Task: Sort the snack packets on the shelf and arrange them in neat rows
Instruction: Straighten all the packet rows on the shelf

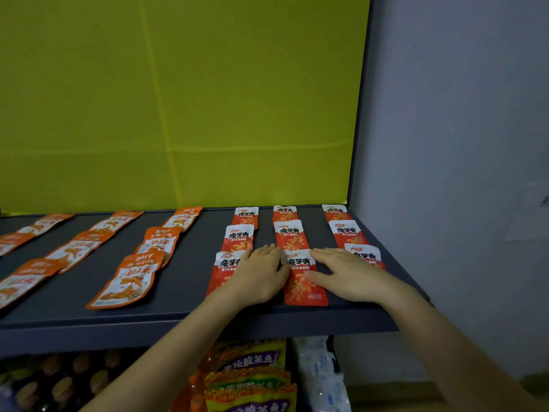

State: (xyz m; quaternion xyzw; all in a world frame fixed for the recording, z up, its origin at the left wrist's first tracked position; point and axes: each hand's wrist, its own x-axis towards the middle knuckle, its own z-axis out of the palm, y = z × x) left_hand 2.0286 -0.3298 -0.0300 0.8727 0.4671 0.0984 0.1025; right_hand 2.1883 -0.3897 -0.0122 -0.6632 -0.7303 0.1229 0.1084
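Red snack packets lie in three columns on the right half of the dark shelf (184, 310). My left hand (258, 275) rests flat on the front packet of the left column (221, 269), fingers apart. My right hand (350, 272) lies flat beside the front middle red packet (303, 281), its thumb touching that packet and its fingers partly covering the front right packet (364, 254). Orange packets (127, 281) lie in slanted columns on the left half of the shelf, some overlapping. Neither hand grips anything.
A yellow-green back panel (178, 99) rises behind the shelf. A grey wall (460, 144) stands close on the right. On the lower shelf are bottles (59, 382), stacked yellow-and-purple snack bags (249, 379) and a white plastic bag (320, 373).
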